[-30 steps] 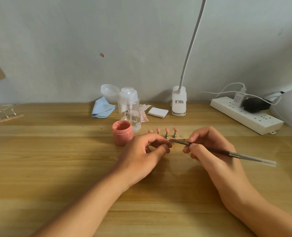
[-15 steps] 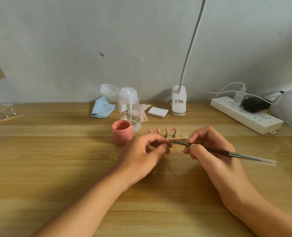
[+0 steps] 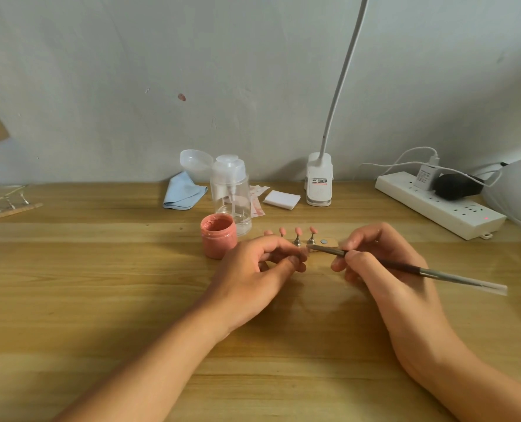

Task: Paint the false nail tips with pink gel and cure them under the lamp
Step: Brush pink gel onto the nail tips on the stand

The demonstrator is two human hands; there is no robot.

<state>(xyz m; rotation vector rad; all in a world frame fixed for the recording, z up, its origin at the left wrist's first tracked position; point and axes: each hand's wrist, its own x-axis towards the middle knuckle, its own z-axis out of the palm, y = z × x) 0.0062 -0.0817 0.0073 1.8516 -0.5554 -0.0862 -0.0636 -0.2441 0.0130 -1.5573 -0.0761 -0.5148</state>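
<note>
- The right hand (image 3: pixel 384 269) gripped the brush (image 3: pixel 423 271), whose tip pointed at the left fingertips.
- The left hand (image 3: pixel 259 269) lay curled, thumb and forefinger pinched together. Whether they held anything could not be told.
- Three pink nail tips (image 3: pixel 298 231) stood on a strip (image 3: pixel 330 241) just behind both hands, near the pink gel jar (image 3: pixel 218 236) on the worktop (image 3: pixel 100 284).

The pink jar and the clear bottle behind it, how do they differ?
The pink jar is short and opaque; the clear bottle is taller and see-through. The jar stands open with no lid on it; the bottle carries a pump top with its cap flipped back. Both are round and stand upright on the wooden table.
</note>
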